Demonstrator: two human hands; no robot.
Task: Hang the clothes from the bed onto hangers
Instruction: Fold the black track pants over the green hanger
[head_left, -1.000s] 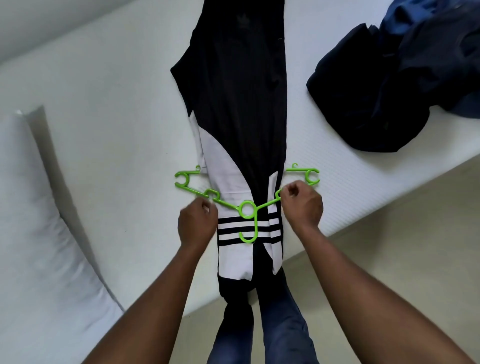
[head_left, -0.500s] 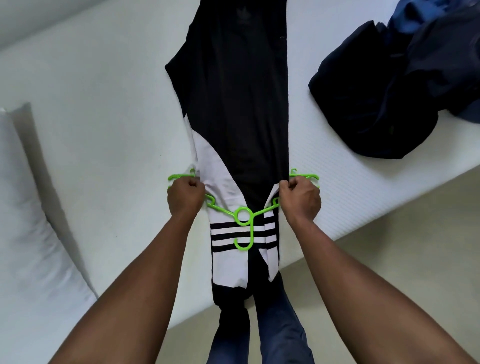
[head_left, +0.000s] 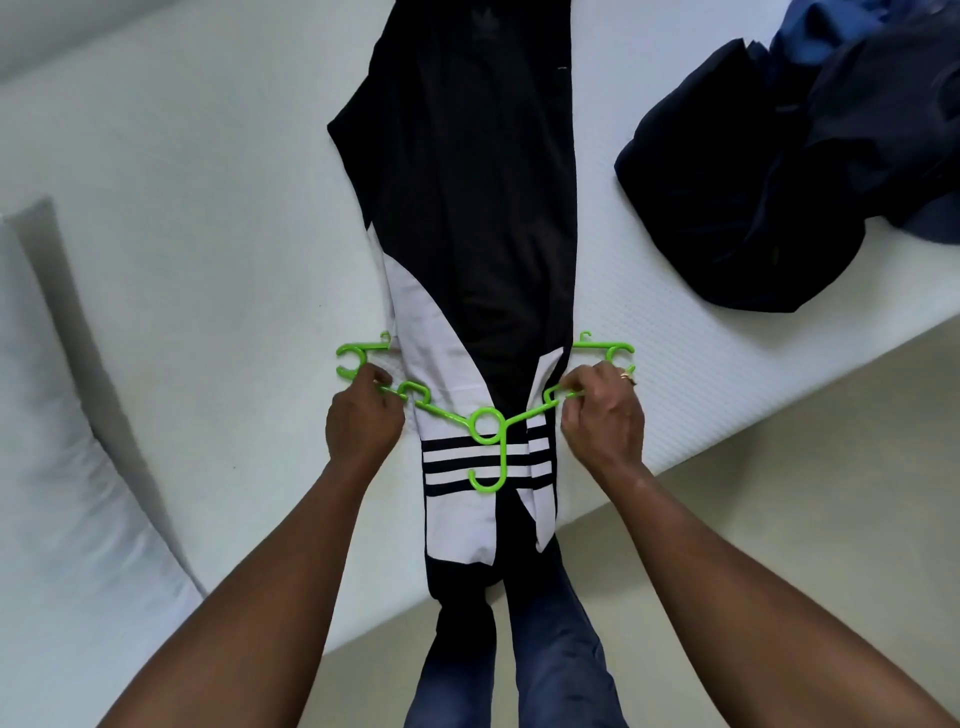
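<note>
Mid-frame on the bed (head_left: 208, 260), left hand (head_left: 363, 421) and right hand (head_left: 602, 415) each grip the green hanger (head_left: 485, 423) threaded through folded trousers (head_left: 467, 208); lifting likely follows.

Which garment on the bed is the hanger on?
The black-and-white striped garment, laid flat with the green hanger across it; the navy heap lies crumpled at the right, with none.

We stood in a home bedroom: a white bed (head_left: 208, 218) filled the frame, a pillow (head_left: 67, 415) at left.
</note>
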